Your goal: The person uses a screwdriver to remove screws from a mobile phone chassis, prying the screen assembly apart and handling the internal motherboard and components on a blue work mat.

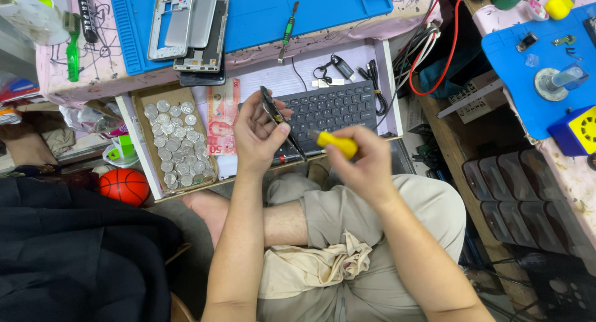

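My left hand grips a thin dark phone part on edge, tilted over the open drawer. My right hand is closed around a small screwdriver with a yellow handle, its tip pointing left toward the lower end of the phone part. Both hands hover above my lap, in front of a black keyboard that lies in the drawer.
The drawer also holds a box of coins, red banknotes and cables. A blue mat on the desk carries phone frames and a green-handled tool. An orange ball lies at left; a second blue mat at right.
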